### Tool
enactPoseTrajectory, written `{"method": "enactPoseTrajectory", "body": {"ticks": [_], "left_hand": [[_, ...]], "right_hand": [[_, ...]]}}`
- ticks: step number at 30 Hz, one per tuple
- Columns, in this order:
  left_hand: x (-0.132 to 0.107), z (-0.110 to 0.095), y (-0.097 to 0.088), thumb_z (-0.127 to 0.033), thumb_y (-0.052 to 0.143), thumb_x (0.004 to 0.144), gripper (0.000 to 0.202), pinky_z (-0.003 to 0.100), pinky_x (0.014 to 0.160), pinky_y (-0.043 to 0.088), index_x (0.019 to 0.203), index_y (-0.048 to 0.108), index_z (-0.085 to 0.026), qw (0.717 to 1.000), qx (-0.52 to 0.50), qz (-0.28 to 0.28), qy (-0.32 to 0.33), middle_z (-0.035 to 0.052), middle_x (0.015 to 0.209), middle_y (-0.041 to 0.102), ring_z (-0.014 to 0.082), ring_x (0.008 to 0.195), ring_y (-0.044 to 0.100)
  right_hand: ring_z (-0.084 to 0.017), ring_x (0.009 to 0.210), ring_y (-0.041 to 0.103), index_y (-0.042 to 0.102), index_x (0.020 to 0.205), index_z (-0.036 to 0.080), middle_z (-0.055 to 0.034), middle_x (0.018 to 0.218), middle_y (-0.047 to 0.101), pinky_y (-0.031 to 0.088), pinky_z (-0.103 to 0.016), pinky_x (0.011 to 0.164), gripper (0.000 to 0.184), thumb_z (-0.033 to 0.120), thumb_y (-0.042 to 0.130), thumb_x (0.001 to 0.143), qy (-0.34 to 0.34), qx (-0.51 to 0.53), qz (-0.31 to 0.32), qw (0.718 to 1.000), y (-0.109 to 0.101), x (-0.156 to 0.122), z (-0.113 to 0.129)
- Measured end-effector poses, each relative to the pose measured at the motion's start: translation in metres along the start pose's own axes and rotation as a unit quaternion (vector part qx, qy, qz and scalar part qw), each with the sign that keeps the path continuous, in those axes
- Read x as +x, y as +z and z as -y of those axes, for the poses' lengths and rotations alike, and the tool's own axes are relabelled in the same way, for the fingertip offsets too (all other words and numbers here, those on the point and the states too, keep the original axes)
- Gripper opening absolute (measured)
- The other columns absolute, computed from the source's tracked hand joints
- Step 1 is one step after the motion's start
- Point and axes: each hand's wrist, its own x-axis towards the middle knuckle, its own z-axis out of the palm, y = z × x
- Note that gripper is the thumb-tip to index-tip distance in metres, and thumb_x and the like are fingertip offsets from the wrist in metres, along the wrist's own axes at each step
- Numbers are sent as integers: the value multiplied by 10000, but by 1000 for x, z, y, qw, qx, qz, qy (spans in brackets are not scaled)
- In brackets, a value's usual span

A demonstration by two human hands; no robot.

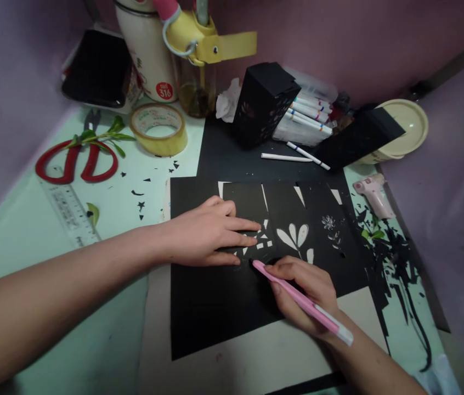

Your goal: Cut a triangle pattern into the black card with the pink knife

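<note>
A black paper sheet (pixel 215 307) with cut-out leaf and flower shapes lies on a pale board (pixel 256 362). My left hand (pixel 205 233) rests flat on the sheet, fingers stretched out beside small white cut-outs. My right hand (pixel 304 293) is closed around a pink craft knife (pixel 298 299), its tip touching the black paper just below my left fingers.
Red scissors (pixel 76 162), a clear ruler (pixel 69 211) and a tape roll (pixel 158 129) lie at the left. At the back stand a flask (pixel 147 46), a black paper box (pixel 262 101), markers (pixel 308 112) and a cream lid (pixel 407 129). A pink glue gun (pixel 374 195) and black scraps (pixel 392 258) lie right.
</note>
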Motion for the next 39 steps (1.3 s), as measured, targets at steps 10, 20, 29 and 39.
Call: {"method": "enactPoseTrajectory", "body": {"ticks": [10, 20, 29, 39], "left_hand": [[0, -1, -1, -432, 612, 928, 381, 376, 802, 285, 1275, 622, -275, 1000, 3, -2, 0, 16, 1444, 539, 228, 939, 481], [0, -1, -2, -425, 593, 939, 374, 390, 817, 291, 1281, 613, -277, 1000, 0, 10, -5, 27, 1454, 528, 237, 946, 480], [0, 0, 0, -428, 580, 950, 371, 389, 823, 285, 1290, 602, -281, 1000, -8, 8, -6, 7, 1467, 515, 235, 954, 466], [1, 0, -1, -417, 582, 948, 369, 394, 832, 297, 1290, 608, -281, 1000, -14, 6, -6, 25, 1450, 533, 231, 953, 477]], "right_hand": [[-171, 735, 686, 646, 992, 175, -57, 854, 721, 558, -292, 668, 267, 8, 608, 787, 14, -7, -3, 1000, 2, -1, -2], [-174, 683, 688, 653, 929, 175, -47, 772, 710, 548, -286, 617, 176, 55, 601, 810, 43, -27, -20, 999, 2, -1, 1], [-171, 686, 685, 655, 955, 182, -49, 792, 718, 559, -296, 612, 198, 57, 606, 810, 48, -19, -17, 999, 3, -2, -1], [-181, 692, 700, 648, 965, 191, -56, 818, 737, 574, -310, 624, 210, 60, 597, 810, 27, -23, -18, 999, 2, 1, 1]]}}
